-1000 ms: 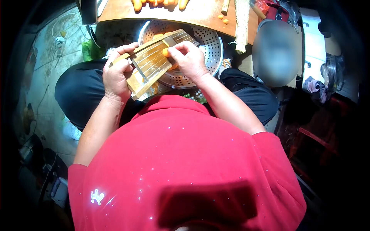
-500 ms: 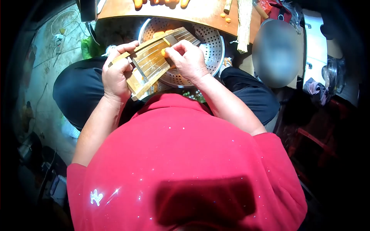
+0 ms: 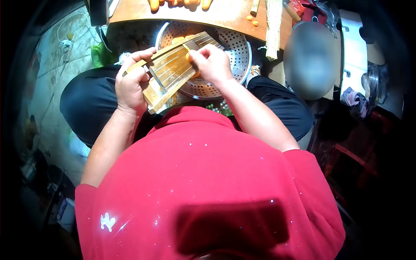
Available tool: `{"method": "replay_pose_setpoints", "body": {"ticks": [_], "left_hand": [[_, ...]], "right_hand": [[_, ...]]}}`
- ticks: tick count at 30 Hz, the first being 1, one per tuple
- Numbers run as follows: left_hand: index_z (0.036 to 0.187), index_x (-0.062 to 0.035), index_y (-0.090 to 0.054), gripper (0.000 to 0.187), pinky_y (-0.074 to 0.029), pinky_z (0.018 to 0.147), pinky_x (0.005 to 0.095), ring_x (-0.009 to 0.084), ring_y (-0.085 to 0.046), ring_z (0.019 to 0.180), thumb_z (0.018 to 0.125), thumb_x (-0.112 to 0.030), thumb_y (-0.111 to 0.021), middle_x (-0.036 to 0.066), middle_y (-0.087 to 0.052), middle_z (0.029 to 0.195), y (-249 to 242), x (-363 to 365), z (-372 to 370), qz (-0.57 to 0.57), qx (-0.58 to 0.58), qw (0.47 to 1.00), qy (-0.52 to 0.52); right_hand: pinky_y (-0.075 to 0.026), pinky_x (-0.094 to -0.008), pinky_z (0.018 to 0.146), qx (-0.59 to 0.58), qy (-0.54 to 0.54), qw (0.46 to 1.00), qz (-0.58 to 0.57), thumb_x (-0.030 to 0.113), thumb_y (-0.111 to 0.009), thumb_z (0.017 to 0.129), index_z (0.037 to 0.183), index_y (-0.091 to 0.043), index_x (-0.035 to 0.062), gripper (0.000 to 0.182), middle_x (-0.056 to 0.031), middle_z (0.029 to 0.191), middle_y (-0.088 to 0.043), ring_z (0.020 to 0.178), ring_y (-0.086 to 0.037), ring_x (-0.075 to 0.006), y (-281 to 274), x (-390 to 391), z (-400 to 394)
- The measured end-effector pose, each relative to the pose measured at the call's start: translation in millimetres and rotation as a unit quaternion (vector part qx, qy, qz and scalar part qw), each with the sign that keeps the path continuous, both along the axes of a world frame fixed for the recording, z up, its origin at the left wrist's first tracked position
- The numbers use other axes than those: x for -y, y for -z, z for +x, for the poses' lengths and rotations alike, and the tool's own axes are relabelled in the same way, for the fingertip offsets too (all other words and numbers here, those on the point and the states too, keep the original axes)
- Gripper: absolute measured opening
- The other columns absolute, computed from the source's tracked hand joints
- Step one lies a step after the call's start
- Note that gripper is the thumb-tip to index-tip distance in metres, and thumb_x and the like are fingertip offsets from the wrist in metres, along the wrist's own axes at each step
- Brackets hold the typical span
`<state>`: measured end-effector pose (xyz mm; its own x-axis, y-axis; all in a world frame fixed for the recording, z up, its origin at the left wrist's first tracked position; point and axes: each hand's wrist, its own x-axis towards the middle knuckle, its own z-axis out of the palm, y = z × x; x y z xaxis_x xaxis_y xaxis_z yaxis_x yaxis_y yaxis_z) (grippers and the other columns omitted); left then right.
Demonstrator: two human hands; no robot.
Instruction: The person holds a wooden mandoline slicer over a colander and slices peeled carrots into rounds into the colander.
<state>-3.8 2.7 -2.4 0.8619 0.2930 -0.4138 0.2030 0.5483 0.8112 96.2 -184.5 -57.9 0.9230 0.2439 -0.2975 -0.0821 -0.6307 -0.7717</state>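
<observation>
My left hand (image 3: 132,82) is closed round the near left end of a wooden mandoline slicer (image 3: 169,67), which it holds at a slant. The slicer's far end lies over a perforated metal colander (image 3: 239,54). On the board, near the crossbar at its far end, my right hand (image 3: 214,65) pinches a small orange carrot piece (image 3: 188,56), mostly covered by the fingers. Orange carrot slices (image 3: 177,39) show in the colander behind the slicer, which hides much of the colander's inside.
Several carrots (image 3: 186,3) lie at the far edge of a wooden table (image 3: 173,14). Two small carrot bits (image 3: 255,23) and a straw brush (image 3: 272,32) are farther right. My knees flank the colander. A green bag (image 3: 102,55) is on the floor at left.
My right hand has slid a little to the right across the slicer with the carrot piece. My left hand and the slicer have hardly moved.
</observation>
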Motion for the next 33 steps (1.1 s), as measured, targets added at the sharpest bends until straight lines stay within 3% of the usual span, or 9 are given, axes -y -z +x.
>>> {"method": "replay_pose_setpoints", "body": {"ticks": [5, 11, 15, 20, 23, 25, 33], "left_hand": [[0.107, -0.0018, -0.057, 0.044, -0.041, 0.082, 0.0232, 0.0167, -0.050, 0.098, 0.067, 0.002, -0.039, 0.011, -0.053, 0.122, -2, 1, 1, 0.002, 0.012, 1.000, -0.005], [0.108, -0.0016, -0.057, 0.045, -0.041, 0.080, 0.0225, 0.0157, -0.050, 0.098, 0.067, 0.001, -0.039, 0.011, -0.054, 0.122, -5, 2, -1, 0.002, 0.010, 1.000, -0.011], [0.109, -0.0014, -0.057, 0.046, -0.042, 0.082, 0.0230, 0.0162, -0.050, 0.100, 0.067, 0.002, -0.039, 0.011, -0.053, 0.122, -3, 0, 0, 0.004, -0.002, 1.000, 0.006], [0.108, -0.0013, -0.057, 0.045, -0.042, 0.082, 0.0231, 0.0166, -0.050, 0.100, 0.067, 0.002, -0.039, 0.011, -0.053, 0.122, -1, -1, -1, -0.004, 0.000, 1.000, 0.002], [0.109, 0.0026, -0.057, 0.039, -0.044, 0.082, 0.0219, 0.0143, -0.055, 0.095, 0.073, 0.001, -0.041, 0.012, -0.058, 0.115, -5, 2, 0, -0.013, 0.024, 0.999, -0.018], [0.109, 0.0025, -0.056, 0.039, -0.044, 0.084, 0.0225, 0.0147, -0.055, 0.097, 0.073, 0.001, -0.041, 0.012, -0.058, 0.116, -4, 1, -1, -0.008, 0.029, 0.999, -0.011], [0.110, 0.0028, -0.056, 0.040, -0.044, 0.081, 0.0217, 0.0128, -0.055, 0.090, 0.073, 0.001, -0.041, 0.011, -0.059, 0.112, -1, 0, 1, -0.010, 0.031, 0.999, -0.012]], "right_hand": [[-0.050, -0.0342, 0.076, -0.003, 0.038, 0.994, -0.099, 0.039, -0.068, 0.076, 0.076, -0.064, 0.0040, 0.035, -0.0155, 0.078, -0.067, 0.076, -0.065, -0.0263, 27, 7, 40], [-0.049, -0.0373, 0.079, 0.008, -0.046, 0.998, -0.045, 0.039, -0.065, 0.077, 0.078, -0.065, 0.0041, 0.035, -0.0178, 0.082, -0.067, 0.081, -0.065, -0.0305, -17, -4, -2], [-0.049, -0.0366, 0.079, -0.005, -0.003, 0.992, -0.129, 0.040, -0.064, 0.078, 0.078, -0.063, 0.0047, 0.035, -0.0169, 0.083, -0.067, 0.082, -0.065, -0.0299, 13, 1, 29], [-0.050, -0.0351, 0.078, -0.022, 0.009, 0.992, -0.127, 0.043, -0.063, 0.078, 0.075, -0.064, 0.0046, 0.038, -0.0151, 0.079, -0.067, 0.077, -0.065, -0.0269, 20, 8, 41], [-0.050, -0.0340, 0.077, -0.012, 0.010, 0.991, -0.129, 0.042, -0.063, 0.079, 0.078, -0.065, 0.0042, 0.038, -0.0139, 0.079, -0.068, 0.077, -0.066, -0.0253, 21, 10, 41], [-0.051, -0.0317, 0.076, -0.098, 0.023, 0.993, -0.055, 0.040, -0.063, 0.080, 0.081, -0.066, 0.0038, 0.036, -0.0136, 0.081, -0.068, 0.080, -0.066, -0.0215, 20, 12, 42], [-0.052, -0.0298, 0.076, -0.065, 0.064, 0.994, 0.052, 0.029, -0.066, 0.081, 0.087, -0.068, 0.0018, 0.028, -0.0110, 0.086, -0.069, 0.080, -0.066, -0.0164, 39, 21, 41]]}}
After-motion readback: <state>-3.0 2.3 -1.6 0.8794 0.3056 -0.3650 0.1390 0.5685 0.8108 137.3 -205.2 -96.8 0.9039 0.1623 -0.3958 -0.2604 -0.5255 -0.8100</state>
